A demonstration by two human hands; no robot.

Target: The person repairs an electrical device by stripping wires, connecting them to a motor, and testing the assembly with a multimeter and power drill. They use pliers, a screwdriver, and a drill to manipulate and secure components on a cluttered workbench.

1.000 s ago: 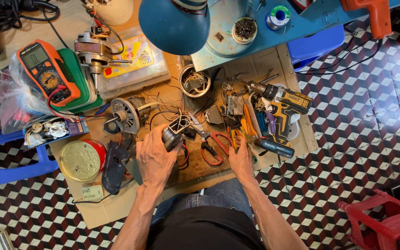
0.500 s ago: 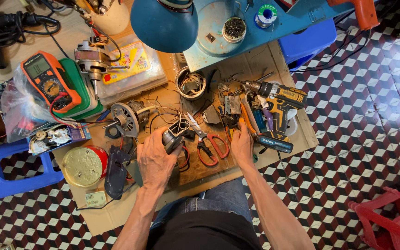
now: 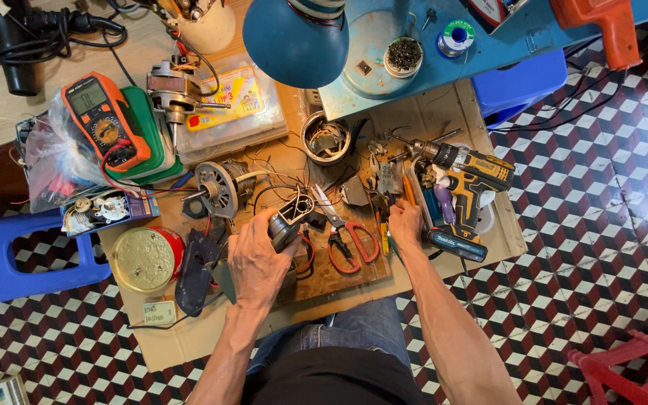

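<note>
My left hand (image 3: 255, 264) grasps a small motor (image 3: 288, 221) beside red-handled scissors (image 3: 346, 236); right hand (image 3: 405, 222), beyond them, grip state unclear.

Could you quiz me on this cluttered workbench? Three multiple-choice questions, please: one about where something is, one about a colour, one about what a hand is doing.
1. Where do the scissors lie?
A. Between the two hands
B. On the blue stool
C. Inside the round tin

2. What colour are the scissors' handles?
A. Green
B. Red
C. White

3. What is the left hand doing?
A. Resting flat on the floor
B. Gripping a small motor part
C. Holding the cordless drill

Answers:
1. A: they lie on the board between the left hand and the right hand.
2. B: both handle loops are red.
3. B: its fingers wrap around the small motor part, while the cordless drill lies untouched beyond the right hand.
</note>
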